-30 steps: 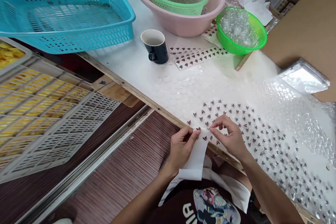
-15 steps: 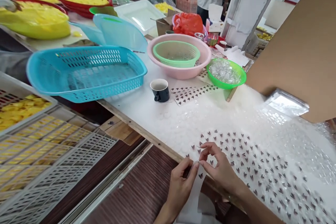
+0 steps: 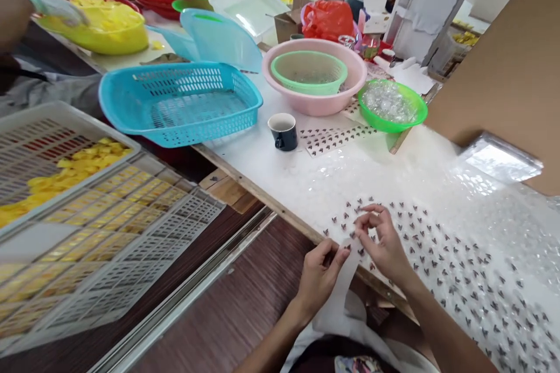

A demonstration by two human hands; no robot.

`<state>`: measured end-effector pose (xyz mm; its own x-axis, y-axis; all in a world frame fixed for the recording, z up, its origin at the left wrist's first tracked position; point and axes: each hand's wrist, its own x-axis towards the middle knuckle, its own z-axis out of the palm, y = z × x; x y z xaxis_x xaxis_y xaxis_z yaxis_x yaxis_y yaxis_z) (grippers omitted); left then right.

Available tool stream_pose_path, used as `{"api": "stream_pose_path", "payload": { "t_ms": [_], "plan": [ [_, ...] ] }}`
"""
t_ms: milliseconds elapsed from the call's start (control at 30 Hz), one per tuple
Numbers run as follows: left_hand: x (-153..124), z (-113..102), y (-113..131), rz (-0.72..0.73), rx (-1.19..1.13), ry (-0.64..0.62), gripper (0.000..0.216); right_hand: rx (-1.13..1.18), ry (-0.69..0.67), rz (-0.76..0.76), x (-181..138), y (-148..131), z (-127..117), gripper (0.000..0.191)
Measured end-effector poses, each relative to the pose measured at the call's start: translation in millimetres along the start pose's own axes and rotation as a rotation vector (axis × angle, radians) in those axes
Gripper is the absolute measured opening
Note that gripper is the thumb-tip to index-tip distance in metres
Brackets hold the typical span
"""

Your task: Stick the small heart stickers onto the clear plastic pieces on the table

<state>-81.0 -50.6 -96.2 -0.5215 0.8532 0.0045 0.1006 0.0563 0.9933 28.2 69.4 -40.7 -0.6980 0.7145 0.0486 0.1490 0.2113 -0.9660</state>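
My left hand (image 3: 326, 271) is closed on a narrow whitish paper strip (image 3: 345, 281), its thumb and finger at the upper end. A small dark mark shows by that thumb tip. Just right of it, my right hand (image 3: 385, 245) has thumb and forefinger pinched; anything between them is too small to make out. Both hands are over the table's near edge. Beyond and right of them, many small dark winged-looking marks (image 3: 422, 259) lie in rows on clear, shiny pieces. Sheets with similar marks (image 3: 335, 141) lie farther back.
A dark mug (image 3: 285, 139) stands behind my hands, near a blue basket (image 3: 184, 134), a pink basin (image 3: 312, 106) and a green bowl (image 3: 394, 122) of clear pieces. At left are a crate (image 3: 70, 113) of yellow pieces and a co-worker's gloved hand (image 3: 61, 9). Cardboard (image 3: 503, 81) leans at right.
My hands have moved apart; earlier their fingertips met at the strip. The view has shifted, so the table things appear farther right and higher. A co-worker's gloved hand now reaches over the yellow basin.
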Motion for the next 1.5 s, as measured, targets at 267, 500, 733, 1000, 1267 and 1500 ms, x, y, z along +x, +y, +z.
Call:
{"api": "stream_pose_path", "payload": {
  "t_ms": [267,500,733,1000,1267,1500],
  "plan": [
    [-10,0,-4,-0.05,0.007,-0.013,0.036,0.012,0.042,0.028,53,28,17,0.039],
    [-15,-1,-6,-0.054,0.025,-0.017,0.038,-0.12,-0.12,0.099,67,54,51,0.039],
    [-15,-6,-7,-0.048,0.021,0.004,0.038,-0.199,-0.167,0.086,70,63,56,0.039],
    [-16,-8,-11,-0.05,0.022,0.006,0.039,-0.429,-0.213,0.004,70,64,64,0.04],
    [-18,-8,-10,-0.068,0.019,0.0,0.036,-0.684,-0.202,-0.074,70,53,64,0.039],
    [-19,-7,-13,-0.049,0.017,-0.023,0.036,-0.392,-0.154,0.034,78,45,61,0.006]
  ]
}}
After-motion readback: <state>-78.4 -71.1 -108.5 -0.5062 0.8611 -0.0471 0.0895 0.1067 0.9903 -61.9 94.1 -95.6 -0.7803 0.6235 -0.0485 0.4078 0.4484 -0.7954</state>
